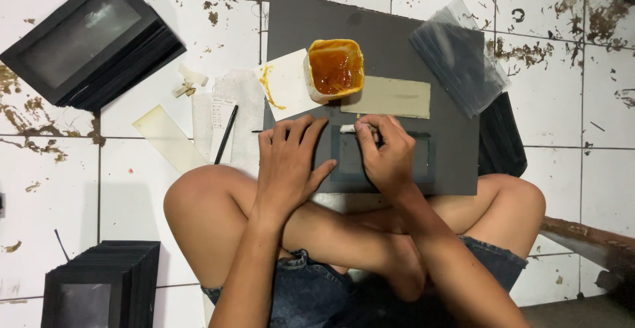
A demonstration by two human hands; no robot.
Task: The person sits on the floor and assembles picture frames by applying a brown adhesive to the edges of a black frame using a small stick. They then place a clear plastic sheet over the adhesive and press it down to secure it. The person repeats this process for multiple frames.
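Left hand (288,159): flat, fingers spread, palm down, pressing the near-left edge of the grey board (450,142); grips nothing.
Right hand (387,152): curled closed round a small whitish stick (348,129), tip poking out toward the left hand.
Window piece (344,159): dark frame with a rectangular opening, lying on the board under both hands.
Board: rests across the crossed legs and on the tiled floor (132,195).
Glue tub (335,68): open, amber contents, at the board's far-left part (rim smeared).
Olive strip (395,97): just beside the tub.
Plastic sleeve (458,55): far-right corner.
Stacks (99,288): dark frames, near-left; another (86,40) far-left.
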